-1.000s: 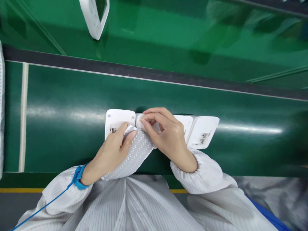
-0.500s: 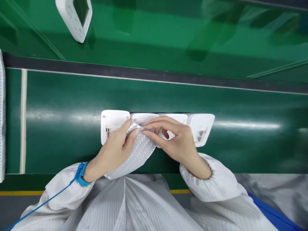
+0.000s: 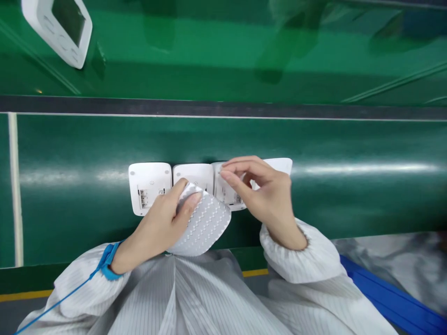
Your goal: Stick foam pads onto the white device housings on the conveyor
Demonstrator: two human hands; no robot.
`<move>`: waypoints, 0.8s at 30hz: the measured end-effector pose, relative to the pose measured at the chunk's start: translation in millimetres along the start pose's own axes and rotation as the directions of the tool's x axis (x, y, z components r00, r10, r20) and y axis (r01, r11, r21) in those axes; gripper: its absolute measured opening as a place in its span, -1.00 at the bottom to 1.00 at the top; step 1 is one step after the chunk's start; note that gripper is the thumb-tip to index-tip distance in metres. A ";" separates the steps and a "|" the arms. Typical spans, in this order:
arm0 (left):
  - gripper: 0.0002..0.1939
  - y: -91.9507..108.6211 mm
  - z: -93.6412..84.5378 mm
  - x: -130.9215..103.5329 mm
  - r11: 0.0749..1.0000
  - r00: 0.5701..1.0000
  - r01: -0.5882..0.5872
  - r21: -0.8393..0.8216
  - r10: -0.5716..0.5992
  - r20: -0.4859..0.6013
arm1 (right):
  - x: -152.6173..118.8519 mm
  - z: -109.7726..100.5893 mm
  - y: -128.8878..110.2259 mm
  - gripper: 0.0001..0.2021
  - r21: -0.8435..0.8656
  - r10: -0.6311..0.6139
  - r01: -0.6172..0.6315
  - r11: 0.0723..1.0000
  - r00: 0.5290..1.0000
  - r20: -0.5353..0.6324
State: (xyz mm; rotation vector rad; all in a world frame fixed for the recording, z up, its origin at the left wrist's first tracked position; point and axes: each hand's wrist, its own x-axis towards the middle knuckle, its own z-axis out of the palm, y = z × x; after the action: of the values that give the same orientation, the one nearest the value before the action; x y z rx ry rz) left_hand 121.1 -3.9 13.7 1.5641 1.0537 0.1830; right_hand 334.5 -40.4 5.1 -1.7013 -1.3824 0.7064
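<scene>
My left hand point(image 3: 165, 216) pinches a grey sheet point(image 3: 204, 223) covered in rows of small pale marks, thumb on top, its lower part hanging over the table edge. Over the third of the white devices point(image 3: 151, 179), which lie side by side in a row, my right hand point(image 3: 261, 190) has thumb and fingertips together. Whatever is between those fingertips is too small to name. The left device shows its back, with a battery compartment and grey round spots at its upper corners. The sheet partly covers the second device point(image 3: 193, 172); my right hand hides much of the rightmost device point(image 3: 281, 165).
A white device with a screen point(image 3: 68, 28) stands at the upper left on the glossy green surface. A dark strip point(image 3: 223, 108) runs behind the green work surface point(image 3: 349, 195). A blue wrist strap with a cord point(image 3: 108, 263) is on my left wrist.
My right hand has parted from the sheet and moved right, over the third device. The sheet stays in my left hand, now showing more of its face. The camera view has shifted.
</scene>
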 end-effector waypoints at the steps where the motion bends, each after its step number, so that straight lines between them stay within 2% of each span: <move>1: -0.73 -1.9 1.0 3.1 1.000 1.000 0.002 -0.009 -0.002 0.008 | 2.0 1.2 5.8 -0.96 -0.013 0.005 -0.005 1.000 1.000 0.017; 5: -0.65 -9.7 3.8 11.4 0.999 0.999 0.037 -0.020 -0.037 0.031 | 3.9 8.8 16.4 -0.94 -0.066 -0.032 0.035 0.997 0.999 0.041; 10: -0.63 -11.8 3.4 12.9 0.994 0.994 0.104 -0.014 -0.104 0.019 | 1.0 13.0 10.1 -0.92 -0.162 -0.061 0.074 0.984 0.995 0.079; 15: -0.66 -8.1 2.2 14.9 0.992 0.993 0.113 -0.065 -0.114 -0.014 | 2.5 12.3 8.0 -0.85 -0.331 -0.198 0.222 0.917 0.974 0.107; 17: -0.64 -6.5 1.7 15.4 0.988 0.993 0.111 -0.106 -0.115 -0.024 | 3.2 8.7 7.4 -0.89 -0.356 -0.228 0.234 0.905 0.972 0.061; 20: -0.61 -5.0 1.8 15.5 0.982 0.997 0.067 -0.177 -0.071 -0.020 | 1.8 -1.2 3.2 -0.95 -0.200 -0.168 0.163 0.966 0.986 -0.010; 24: -0.69 -4.1 5.9 17.0 0.964 1.000 -0.013 -0.265 0.010 -0.014 | -7.0 -12.0 -4.7 -0.97 0.018 -0.027 0.024 1.000 0.986 0.165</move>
State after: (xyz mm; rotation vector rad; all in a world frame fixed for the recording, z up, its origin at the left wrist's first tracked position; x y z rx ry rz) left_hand 132.7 3.4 1.3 1.3289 0.9861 0.3287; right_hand 340.3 -49.7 14.8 -1.6396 -1.5050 0.8579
